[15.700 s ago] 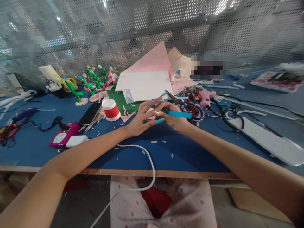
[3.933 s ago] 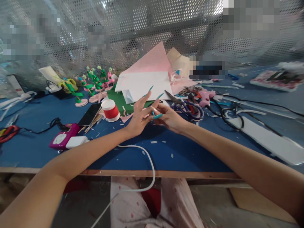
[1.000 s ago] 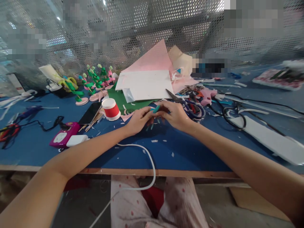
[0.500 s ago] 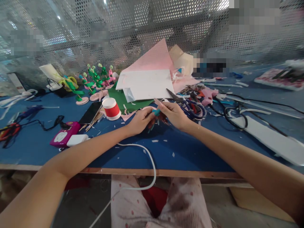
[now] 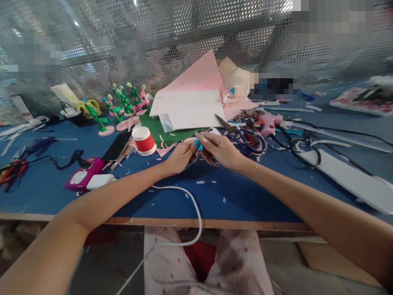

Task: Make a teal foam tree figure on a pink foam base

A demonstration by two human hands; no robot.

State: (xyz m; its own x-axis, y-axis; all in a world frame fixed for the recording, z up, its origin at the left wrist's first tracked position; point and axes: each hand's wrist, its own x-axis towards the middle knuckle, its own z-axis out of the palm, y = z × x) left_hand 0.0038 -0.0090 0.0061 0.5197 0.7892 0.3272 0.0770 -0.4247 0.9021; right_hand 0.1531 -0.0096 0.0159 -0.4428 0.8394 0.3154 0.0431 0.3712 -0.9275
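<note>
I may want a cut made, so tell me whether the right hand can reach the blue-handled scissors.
Probably yes: the blue-handled scissors lie just beyond the right hand, their blades uncovered. It seems to be pinching a small blue piece, though.

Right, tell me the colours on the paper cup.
The paper cup is white with a wide red band, as the head view shows.

blue piece (image 5: 200, 146) – papery | scissor blades (image 5: 224, 123): metal | magenta box (image 5: 95, 165) – glossy plastic | screen (image 5: 187, 28): perforated metal | white sheet (image 5: 192, 108): matt
</note>
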